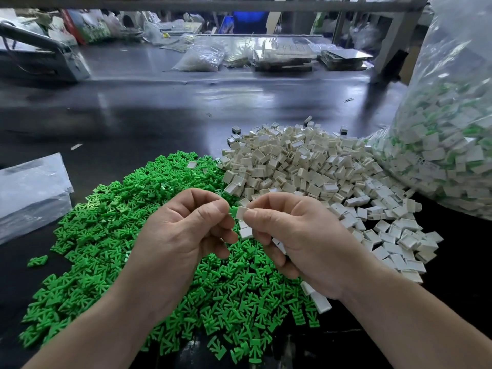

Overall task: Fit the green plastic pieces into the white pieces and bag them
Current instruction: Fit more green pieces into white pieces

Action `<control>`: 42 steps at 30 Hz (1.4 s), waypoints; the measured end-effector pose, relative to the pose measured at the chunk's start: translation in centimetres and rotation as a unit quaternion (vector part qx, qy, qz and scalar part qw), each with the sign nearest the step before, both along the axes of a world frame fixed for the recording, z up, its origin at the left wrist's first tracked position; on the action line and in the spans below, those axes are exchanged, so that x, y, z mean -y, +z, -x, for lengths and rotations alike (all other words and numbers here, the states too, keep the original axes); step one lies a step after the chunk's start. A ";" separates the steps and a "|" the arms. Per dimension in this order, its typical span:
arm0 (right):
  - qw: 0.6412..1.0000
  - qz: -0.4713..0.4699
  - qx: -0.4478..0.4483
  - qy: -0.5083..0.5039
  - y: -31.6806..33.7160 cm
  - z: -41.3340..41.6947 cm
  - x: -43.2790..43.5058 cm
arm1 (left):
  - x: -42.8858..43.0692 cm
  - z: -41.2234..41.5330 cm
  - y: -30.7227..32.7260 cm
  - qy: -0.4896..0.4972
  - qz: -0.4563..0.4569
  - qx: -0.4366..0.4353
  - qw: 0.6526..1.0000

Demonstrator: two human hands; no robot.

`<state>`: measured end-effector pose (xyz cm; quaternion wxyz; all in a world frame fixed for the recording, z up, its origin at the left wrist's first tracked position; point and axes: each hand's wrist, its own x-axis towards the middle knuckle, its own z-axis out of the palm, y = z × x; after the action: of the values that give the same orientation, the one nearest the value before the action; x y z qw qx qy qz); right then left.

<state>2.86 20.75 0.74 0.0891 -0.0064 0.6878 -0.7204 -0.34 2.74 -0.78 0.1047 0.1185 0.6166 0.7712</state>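
Piles: green pieces (127,235) bright uniform green; white pieces (306,166) off-white, cream cast. Held: white piece (242,212) plain white; green piece (233,211) same bright green. Surroundings: bag (439,155) clear film, white-and-green speckle inside; table (159,110) glossy black.

Green plastic pieces (149,235), flat and branched, lie in a loose heap at left. It touches a heap of white box-shaped pieces (306,166) at right. One white piece (242,212) is raised above the green heap, with a green piece (233,210) protruding from its left end. A clear bag (452,145) at far right holds fitted pairs.
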 end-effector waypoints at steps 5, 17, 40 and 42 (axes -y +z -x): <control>1.000 -0.024 -0.011 -0.005 0.1 -0.1 -0.1 | 0.0 -0.2 0.1 -0.004 0.000 -0.006 1.000; 0.999 0.012 -0.029 0.016 0.0 -0.1 -0.2 | -0.8 -0.8 0.5 -0.082 -0.097 0.083 0.988; 0.991 0.105 0.047 0.076 0.6 0.0 -0.6 | -1.0 -1.3 0.6 -0.253 -0.277 0.197 0.906; 0.990 0.113 0.041 0.073 0.7 -0.1 -0.5 | -1.1 -1.5 0.5 -0.248 -0.288 0.186 0.906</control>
<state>2.92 21.26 1.45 0.1679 -0.0370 0.5953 -0.7849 1.17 3.84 -0.26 0.3666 0.1464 0.2880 0.8725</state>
